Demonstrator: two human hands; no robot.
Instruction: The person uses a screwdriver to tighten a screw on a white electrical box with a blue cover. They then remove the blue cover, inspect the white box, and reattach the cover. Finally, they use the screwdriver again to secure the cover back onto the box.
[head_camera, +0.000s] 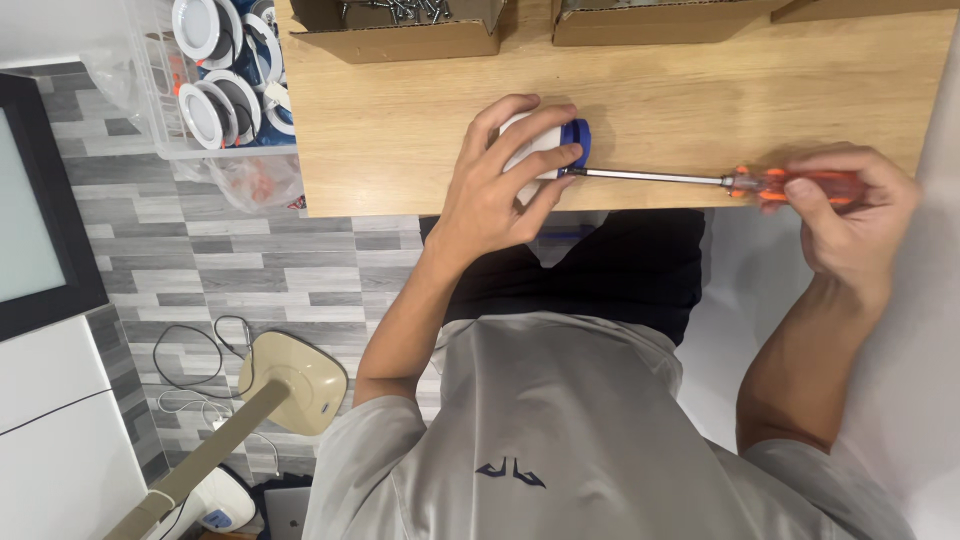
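Note:
My left hand (500, 185) grips a small white round fitting with a blue end (560, 145), holding it on its side near the front edge of the wooden table (400, 130). My right hand (850, 215) holds the orange handle of a long screwdriver (700, 180). The metal shaft runs left, and its tip touches the blue end of the fitting.
Open cardboard boxes (400, 40) stand at the table's back, one with screws inside. A clear plastic bin (215, 90) of round white fittings sits left of the table. On the tiled floor are a beige stand base (295, 380) and cables.

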